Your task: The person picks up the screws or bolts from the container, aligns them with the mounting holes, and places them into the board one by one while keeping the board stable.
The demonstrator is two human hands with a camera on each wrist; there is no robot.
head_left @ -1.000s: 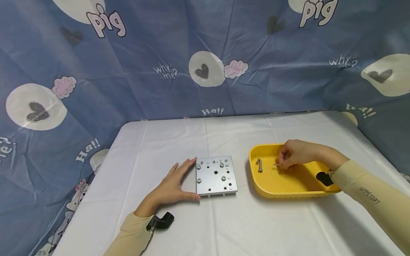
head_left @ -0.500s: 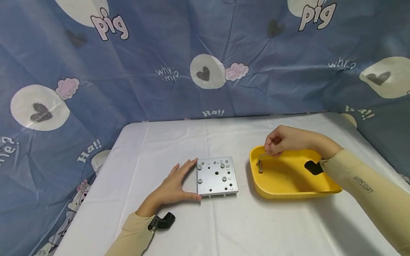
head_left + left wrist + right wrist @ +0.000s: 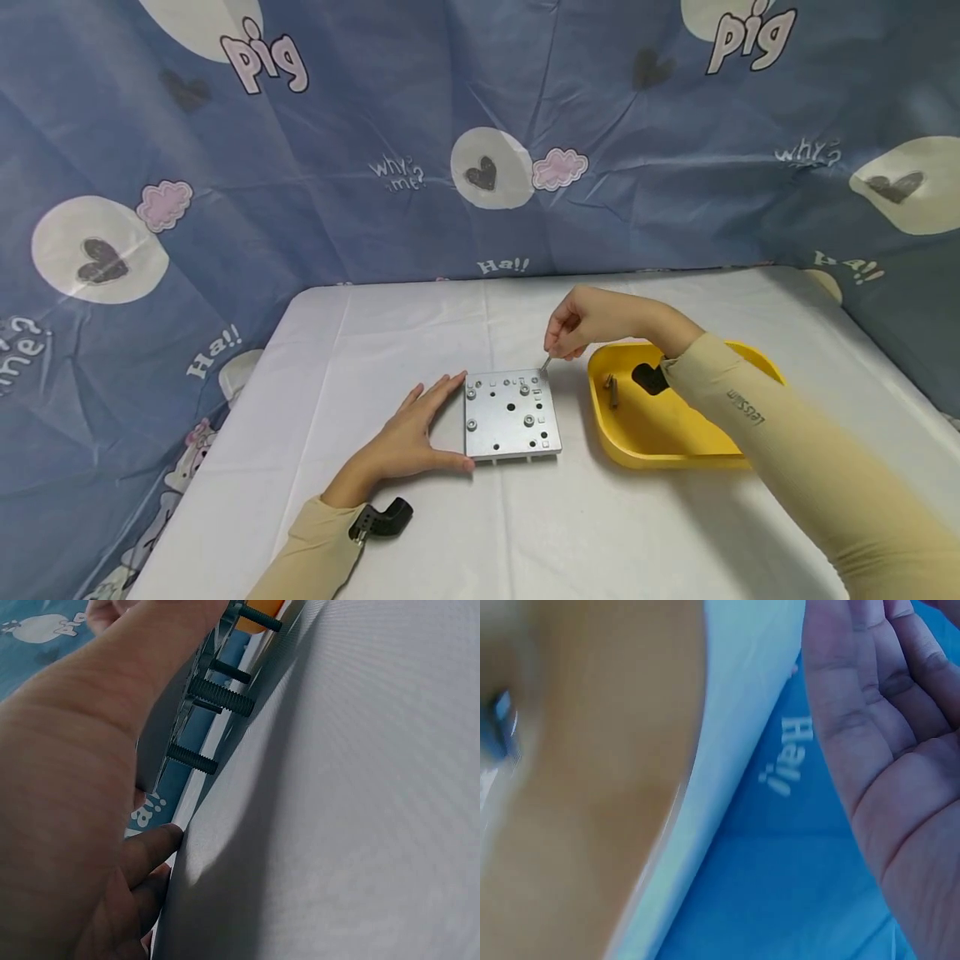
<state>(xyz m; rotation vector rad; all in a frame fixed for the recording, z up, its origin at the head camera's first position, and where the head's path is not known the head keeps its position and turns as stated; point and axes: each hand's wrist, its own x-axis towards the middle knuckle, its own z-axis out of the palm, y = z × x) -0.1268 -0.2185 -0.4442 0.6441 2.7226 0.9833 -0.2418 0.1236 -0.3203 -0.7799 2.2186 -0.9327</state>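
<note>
A square silvery metal plate [image 3: 512, 415] with holes and several screw heads lies mid-table. Threaded screw shanks [image 3: 223, 696] stick out beneath it in the left wrist view. My left hand [image 3: 408, 435] holds the plate at its left side, thumb at the front corner, index finger at the back corner. Above the plate's back right corner, my right hand [image 3: 573, 325] pinches a thin metal rod [image 3: 547, 362]. The rod's lower end is close to that corner; contact cannot be told. Its exact kind is too small to see. In the right wrist view the rod is out of sight.
Right of the plate stands a yellow tray [image 3: 652, 460], with metal screws [image 3: 612, 390] at its left end. My right forearm passes over it. White cloth [image 3: 420, 333] covers the table, and a blue printed curtain [image 3: 337, 167] hangs behind.
My right hand has risen out of the yellow tray with the thin rod and moved left to the plate's back right corner. My left hand stays on the plate.
</note>
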